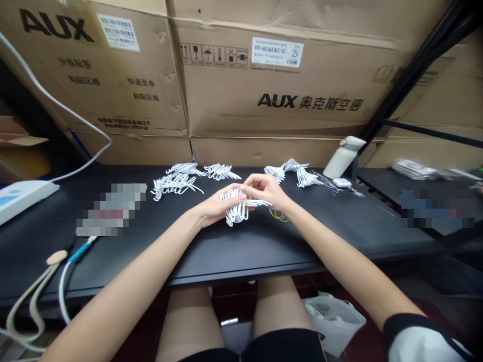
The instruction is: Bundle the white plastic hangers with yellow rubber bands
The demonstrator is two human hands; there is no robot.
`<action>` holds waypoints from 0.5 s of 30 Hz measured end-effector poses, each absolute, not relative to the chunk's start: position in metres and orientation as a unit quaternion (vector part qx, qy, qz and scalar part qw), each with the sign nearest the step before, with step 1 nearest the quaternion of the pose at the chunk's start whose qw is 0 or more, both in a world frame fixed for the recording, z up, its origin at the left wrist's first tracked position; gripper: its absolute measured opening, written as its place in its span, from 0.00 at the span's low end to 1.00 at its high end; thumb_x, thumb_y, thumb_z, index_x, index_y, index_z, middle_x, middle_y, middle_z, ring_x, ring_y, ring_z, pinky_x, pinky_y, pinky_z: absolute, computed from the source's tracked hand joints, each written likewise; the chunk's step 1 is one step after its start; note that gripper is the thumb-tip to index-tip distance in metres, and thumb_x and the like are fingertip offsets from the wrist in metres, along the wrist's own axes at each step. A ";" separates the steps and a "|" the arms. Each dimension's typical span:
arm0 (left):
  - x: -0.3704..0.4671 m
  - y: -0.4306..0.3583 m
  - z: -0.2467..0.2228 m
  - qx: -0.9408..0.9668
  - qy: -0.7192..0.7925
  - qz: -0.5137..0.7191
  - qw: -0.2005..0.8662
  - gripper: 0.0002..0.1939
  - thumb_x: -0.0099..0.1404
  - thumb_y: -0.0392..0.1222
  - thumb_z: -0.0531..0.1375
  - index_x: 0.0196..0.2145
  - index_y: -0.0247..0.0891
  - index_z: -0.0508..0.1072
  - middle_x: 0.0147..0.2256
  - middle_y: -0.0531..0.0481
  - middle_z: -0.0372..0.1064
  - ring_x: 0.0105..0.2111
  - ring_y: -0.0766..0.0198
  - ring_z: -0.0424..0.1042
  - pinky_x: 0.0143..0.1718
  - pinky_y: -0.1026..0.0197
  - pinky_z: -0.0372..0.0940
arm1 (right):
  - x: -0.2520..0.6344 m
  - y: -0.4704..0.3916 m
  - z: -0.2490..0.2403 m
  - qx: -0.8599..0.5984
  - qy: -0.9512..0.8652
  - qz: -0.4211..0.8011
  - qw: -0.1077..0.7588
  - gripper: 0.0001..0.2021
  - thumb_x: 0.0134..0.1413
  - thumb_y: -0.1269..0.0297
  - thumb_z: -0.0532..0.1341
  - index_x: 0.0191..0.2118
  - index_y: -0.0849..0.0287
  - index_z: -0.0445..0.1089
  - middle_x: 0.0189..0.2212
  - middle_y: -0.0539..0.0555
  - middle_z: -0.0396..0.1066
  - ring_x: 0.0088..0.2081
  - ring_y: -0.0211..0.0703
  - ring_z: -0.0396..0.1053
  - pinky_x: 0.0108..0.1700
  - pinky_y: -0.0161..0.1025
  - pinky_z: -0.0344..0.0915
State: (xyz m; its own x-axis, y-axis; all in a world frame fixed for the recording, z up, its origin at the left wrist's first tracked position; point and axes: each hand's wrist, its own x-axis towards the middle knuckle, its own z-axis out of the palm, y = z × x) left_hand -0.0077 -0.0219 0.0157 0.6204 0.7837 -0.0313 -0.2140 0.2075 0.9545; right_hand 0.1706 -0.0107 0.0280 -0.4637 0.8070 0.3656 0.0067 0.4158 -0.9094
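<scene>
A bundle of white hooks (237,213), bent at one end and straight at the other, is held above the front part of the black table. My left hand (213,207) is closed round its bent end, thumb on top. Curled at the bundle's upper side, my right hand (267,191) grips near a yellow rubber band (248,203) that circles the straight ends; its fingertips are partly hidden. Loose yellow rubber bands (278,215) lie on the table by my right wrist.
More white hook bundles (175,185) lie at the back left, and others (305,176) at the back right. A white bottle (344,158) and a small white case (342,184) stand near the rack post. A phone-like blurred item (113,208) with a cable lies left. Cardboard boxes (226,115) wall the back.
</scene>
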 end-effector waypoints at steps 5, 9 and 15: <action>-0.009 -0.025 0.020 0.557 0.289 0.322 0.709 0.21 0.55 0.43 0.68 0.45 0.35 0.70 0.36 0.45 0.75 0.34 0.59 0.76 0.38 0.58 0.68 | 0.171 -0.010 0.030 -0.291 -0.715 0.455 0.444 0.14 0.45 0.54 0.68 0.27 0.60 0.68 0.17 0.47 0.67 0.18 0.33 0.64 0.20 0.31 0.59; -0.011 -0.023 0.021 0.573 0.279 0.309 0.706 0.17 0.54 0.41 0.69 0.40 0.32 0.73 0.33 0.46 0.74 0.31 0.63 0.74 0.34 0.62 0.67 | 0.171 -0.011 0.035 -0.291 -0.680 0.496 0.455 0.15 0.45 0.54 0.68 0.25 0.61 0.67 0.15 0.45 0.64 0.17 0.30 0.59 0.21 0.31 0.55; -0.013 -0.021 0.020 0.566 0.255 0.324 0.714 0.18 0.51 0.39 0.70 0.40 0.32 0.75 0.30 0.48 0.74 0.29 0.65 0.72 0.32 0.64 0.65 | 0.168 -0.016 0.043 -0.285 -0.544 0.655 0.440 0.21 0.43 0.54 0.69 0.20 0.59 0.57 0.15 0.43 0.54 0.21 0.30 0.56 0.23 0.30 0.54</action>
